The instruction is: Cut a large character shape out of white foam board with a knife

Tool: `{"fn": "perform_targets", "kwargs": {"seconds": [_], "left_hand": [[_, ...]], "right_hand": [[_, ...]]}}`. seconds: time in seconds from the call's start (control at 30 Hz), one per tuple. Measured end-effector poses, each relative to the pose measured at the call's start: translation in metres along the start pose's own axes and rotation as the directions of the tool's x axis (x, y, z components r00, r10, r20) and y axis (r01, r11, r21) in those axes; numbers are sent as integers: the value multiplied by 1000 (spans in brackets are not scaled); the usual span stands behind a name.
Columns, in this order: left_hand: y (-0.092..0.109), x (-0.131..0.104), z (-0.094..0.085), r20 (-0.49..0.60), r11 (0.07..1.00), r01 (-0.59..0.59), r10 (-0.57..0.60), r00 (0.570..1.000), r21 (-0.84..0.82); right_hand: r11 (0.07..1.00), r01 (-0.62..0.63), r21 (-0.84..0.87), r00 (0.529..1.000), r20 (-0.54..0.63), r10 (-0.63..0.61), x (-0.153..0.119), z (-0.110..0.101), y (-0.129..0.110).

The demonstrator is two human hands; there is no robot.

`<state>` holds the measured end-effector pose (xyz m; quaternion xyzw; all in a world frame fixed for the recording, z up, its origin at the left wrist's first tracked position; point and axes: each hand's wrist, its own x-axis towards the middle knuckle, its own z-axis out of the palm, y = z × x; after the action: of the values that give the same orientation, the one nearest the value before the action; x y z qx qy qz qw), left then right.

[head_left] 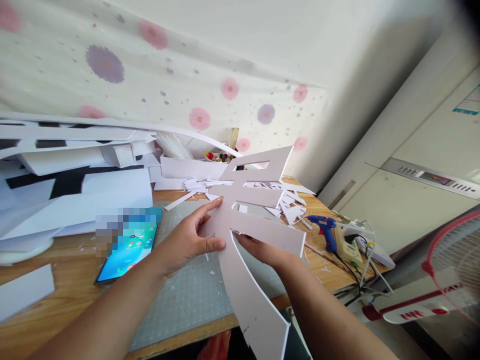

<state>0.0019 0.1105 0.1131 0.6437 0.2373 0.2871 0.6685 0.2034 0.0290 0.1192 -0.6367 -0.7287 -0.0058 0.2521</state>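
Note:
A large white foam board cutout (pixel 258 227) with slots and a long curved arm is held up over the grey-green cutting mat (pixel 176 305). Its curved arm reaches down past the front edge of the table. My left hand (pixel 195 235) grips the cutout's left edge, thumb on the near face and fingers partly behind it. On the other side, my right hand (pixel 262 250) is at the cutout's inner edge below a wide arm. Its fingertips pass behind the board, so its grip is partly hidden.
A phone (pixel 131 250) with a lit screen lies left of the mat. White scraps (pixel 292 205) litter the back. A blue glue gun (pixel 325 230) stands near a power strip (pixel 347 245) and cables at right. Stacked white board pieces (pixel 112 195) fill the left; a fan (pixel 457 260) is far right.

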Motion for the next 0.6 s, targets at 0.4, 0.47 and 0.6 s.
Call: {"fn": "perform_targets", "kwargs": {"seconds": [0.4, 0.47, 0.6], "left_hand": [[0, 1, 1, 3, 1000, -19, 19, 1000, -14], [0, 1, 1, 12, 1000, -19, 19, 1000, -12], [1, 2, 1, 38, 1000, -14, 14, 999, -1]], "right_hand": [[1000, 18, -1, 1000, -26, -18, -6, -1, -1], [1000, -4, -14, 1000, -6, 4, -5, 0, -2], [998, -63, 7, 997, 40, 63, -3, 2, -4]]}}
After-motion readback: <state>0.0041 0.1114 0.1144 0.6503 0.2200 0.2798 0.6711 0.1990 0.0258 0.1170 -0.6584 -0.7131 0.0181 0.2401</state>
